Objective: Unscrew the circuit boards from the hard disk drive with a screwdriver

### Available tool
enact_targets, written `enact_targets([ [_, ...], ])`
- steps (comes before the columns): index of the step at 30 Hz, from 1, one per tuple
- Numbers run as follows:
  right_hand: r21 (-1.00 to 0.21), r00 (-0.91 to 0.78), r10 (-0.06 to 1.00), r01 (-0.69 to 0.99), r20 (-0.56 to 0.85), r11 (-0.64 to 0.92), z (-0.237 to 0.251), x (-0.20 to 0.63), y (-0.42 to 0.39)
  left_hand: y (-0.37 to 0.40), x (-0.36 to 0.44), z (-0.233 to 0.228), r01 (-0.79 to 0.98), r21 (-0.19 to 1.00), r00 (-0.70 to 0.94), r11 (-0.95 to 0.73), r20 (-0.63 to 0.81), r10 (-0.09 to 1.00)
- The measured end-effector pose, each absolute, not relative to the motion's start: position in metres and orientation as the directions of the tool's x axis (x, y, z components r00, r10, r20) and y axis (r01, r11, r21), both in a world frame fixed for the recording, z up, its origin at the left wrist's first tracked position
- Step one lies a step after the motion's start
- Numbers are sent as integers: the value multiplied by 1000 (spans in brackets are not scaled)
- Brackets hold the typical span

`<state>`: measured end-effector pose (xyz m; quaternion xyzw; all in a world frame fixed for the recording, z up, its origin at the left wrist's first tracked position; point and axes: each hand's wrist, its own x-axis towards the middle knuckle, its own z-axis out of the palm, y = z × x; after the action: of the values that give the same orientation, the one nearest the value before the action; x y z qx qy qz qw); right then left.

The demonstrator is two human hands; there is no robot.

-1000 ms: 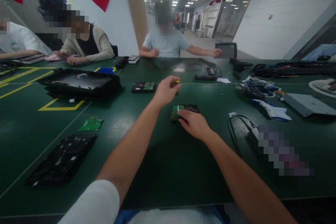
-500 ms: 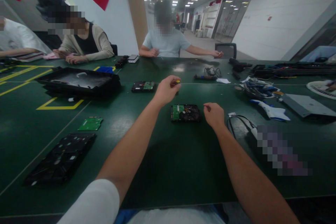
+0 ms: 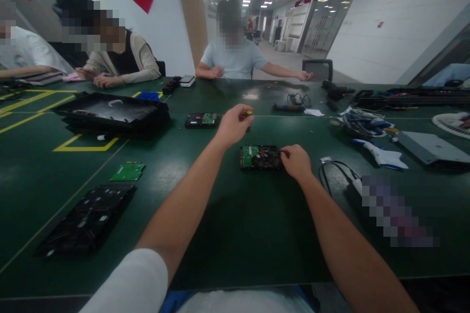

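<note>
A hard drive (image 3: 262, 157) lies on the green table in front of me, its green circuit board facing up on the left part. My left hand (image 3: 237, 123) is closed around a small upright screwdriver (image 3: 249, 113) with a yellow top; most of it is hidden by the fingers. It is held above and behind the drive's left half. At the drive's right edge, my right hand (image 3: 296, 160) has its thumb and fingertips pinched together on the casing.
Another hard drive (image 3: 200, 120) lies farther back. To the left are a loose green circuit board (image 3: 128, 171), a dark drive (image 3: 88, 217) and a black tray (image 3: 113, 112). Cables (image 3: 363, 122), a metal box (image 3: 435, 149) and a blurred-out object (image 3: 398, 210) lie right. Several people sit across.
My right hand has moved left and its fingertips now meet the drive's right edge. The left hand stays in nearly the same place with the screwdriver.
</note>
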<state>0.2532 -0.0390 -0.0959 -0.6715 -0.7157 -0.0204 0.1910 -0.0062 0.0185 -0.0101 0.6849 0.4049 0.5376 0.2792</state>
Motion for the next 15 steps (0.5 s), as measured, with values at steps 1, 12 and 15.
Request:
enact_targets([
  [1, -222, -30, 953, 970, 302, 101, -97, 253, -39, 18, -6, -10, 257, 819, 95, -514, 508, 856],
  [12, -221, -6, 945, 972, 328, 82, -101, 252, -37, 23, -9, -13, 287, 789, 106, -544, 538, 836],
  [15, -235, 16, 945, 970, 328, 65, -102, 252, -36, 23, -9, -12, 290, 783, 111, -551, 544, 832],
])
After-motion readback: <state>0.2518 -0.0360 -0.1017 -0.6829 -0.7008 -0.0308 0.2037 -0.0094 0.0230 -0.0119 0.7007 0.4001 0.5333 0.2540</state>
